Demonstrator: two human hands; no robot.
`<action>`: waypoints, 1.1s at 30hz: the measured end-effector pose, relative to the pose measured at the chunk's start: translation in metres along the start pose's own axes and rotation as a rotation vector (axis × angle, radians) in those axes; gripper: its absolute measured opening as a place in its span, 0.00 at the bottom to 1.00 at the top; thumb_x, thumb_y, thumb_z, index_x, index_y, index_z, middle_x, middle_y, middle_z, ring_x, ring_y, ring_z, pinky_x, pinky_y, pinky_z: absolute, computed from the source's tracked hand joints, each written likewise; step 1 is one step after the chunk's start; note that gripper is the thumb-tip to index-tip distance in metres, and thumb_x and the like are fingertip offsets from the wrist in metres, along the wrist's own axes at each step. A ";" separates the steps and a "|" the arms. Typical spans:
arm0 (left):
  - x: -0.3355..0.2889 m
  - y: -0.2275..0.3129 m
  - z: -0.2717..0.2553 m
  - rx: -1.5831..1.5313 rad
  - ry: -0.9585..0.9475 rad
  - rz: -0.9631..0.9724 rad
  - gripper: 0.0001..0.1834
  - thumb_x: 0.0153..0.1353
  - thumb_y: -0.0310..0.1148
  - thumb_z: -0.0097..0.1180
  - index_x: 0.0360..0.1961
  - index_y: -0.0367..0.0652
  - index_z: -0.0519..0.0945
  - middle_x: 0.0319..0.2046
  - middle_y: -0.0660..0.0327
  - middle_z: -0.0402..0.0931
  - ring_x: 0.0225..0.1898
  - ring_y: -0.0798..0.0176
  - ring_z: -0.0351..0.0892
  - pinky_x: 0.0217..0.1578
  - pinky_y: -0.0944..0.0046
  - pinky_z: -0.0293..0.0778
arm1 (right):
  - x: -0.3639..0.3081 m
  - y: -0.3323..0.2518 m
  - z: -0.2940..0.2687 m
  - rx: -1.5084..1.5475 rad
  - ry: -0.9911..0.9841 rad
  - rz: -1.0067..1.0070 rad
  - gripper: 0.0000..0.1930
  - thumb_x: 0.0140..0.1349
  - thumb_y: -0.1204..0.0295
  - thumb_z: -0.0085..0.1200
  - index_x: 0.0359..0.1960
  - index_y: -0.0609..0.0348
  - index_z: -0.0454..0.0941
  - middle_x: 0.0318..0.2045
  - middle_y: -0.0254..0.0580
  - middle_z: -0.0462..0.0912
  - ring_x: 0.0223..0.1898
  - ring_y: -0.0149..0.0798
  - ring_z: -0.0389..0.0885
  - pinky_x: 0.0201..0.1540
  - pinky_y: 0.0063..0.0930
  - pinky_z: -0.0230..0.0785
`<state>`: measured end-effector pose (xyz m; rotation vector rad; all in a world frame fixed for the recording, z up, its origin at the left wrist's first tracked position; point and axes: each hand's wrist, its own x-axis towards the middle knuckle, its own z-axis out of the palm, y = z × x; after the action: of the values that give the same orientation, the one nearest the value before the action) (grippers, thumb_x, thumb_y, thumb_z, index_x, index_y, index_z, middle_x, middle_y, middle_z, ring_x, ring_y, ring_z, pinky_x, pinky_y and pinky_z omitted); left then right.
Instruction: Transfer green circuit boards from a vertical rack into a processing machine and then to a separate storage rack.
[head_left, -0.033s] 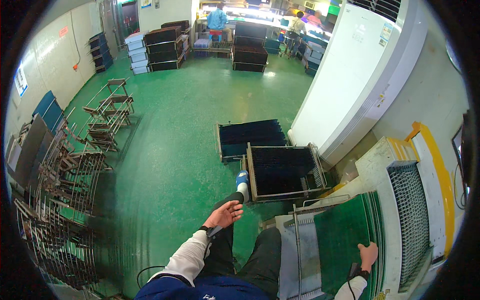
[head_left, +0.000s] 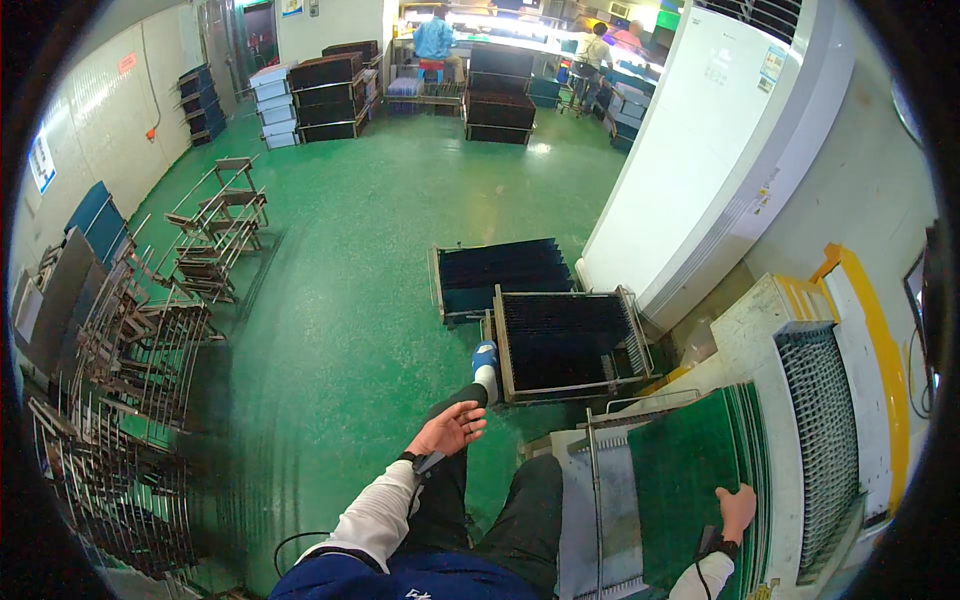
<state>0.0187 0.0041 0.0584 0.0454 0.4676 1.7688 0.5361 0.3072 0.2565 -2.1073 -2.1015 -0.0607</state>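
My left hand (head_left: 450,428) hangs above my thigh, palm up, fingers loosely apart and nothing in it. At the lower right, my right hand (head_left: 736,511) has its fingers curled at the edge of a green flat panel (head_left: 690,470). That panel is the front one of several thin green panels leaning tilted together in a rack. A metal bar (head_left: 595,480) and a grey toothed edge of the rack (head_left: 625,500) lie to their left. The fingertips of my right hand are partly hidden, and so is how many panels they pinch.
Two metal racks of dark panels, the nearer one (head_left: 570,340) and the farther one (head_left: 500,278), stand on the green floor ahead. Beside them rises a tall white cabinet (head_left: 690,150). A machine with a ribbed grey part (head_left: 820,430) borders the right. Empty metal racks (head_left: 130,400) crowd the left.
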 end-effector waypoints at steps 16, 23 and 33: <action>-0.002 0.000 0.002 -0.004 0.006 0.011 0.18 0.70 0.42 0.41 0.54 0.44 0.69 0.50 0.57 0.75 0.50 0.56 0.75 0.52 0.56 0.70 | 0.004 0.008 0.005 0.039 -0.001 -0.014 0.24 0.39 0.61 0.69 0.35 0.64 0.79 0.35 0.56 0.80 0.40 0.57 0.79 0.42 0.46 0.70; -0.003 0.000 0.000 -0.018 -0.005 0.012 0.17 0.69 0.41 0.42 0.54 0.45 0.70 0.49 0.57 0.75 0.49 0.56 0.75 0.52 0.56 0.70 | 0.002 0.010 0.008 0.061 0.015 -0.038 0.23 0.38 0.61 0.69 0.33 0.64 0.79 0.35 0.57 0.80 0.38 0.58 0.78 0.41 0.45 0.70; -0.003 -0.004 -0.009 -0.083 -0.028 0.019 0.16 0.69 0.39 0.43 0.53 0.43 0.70 0.49 0.56 0.75 0.49 0.56 0.75 0.51 0.55 0.71 | 0.004 0.027 0.013 0.149 0.000 -0.319 0.19 0.41 0.64 0.66 0.34 0.62 0.81 0.31 0.56 0.81 0.36 0.56 0.79 0.40 0.45 0.69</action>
<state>0.0203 -0.0003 0.0497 0.0156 0.3741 1.8022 0.5622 0.3129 0.2416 -1.6764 -2.3422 0.0554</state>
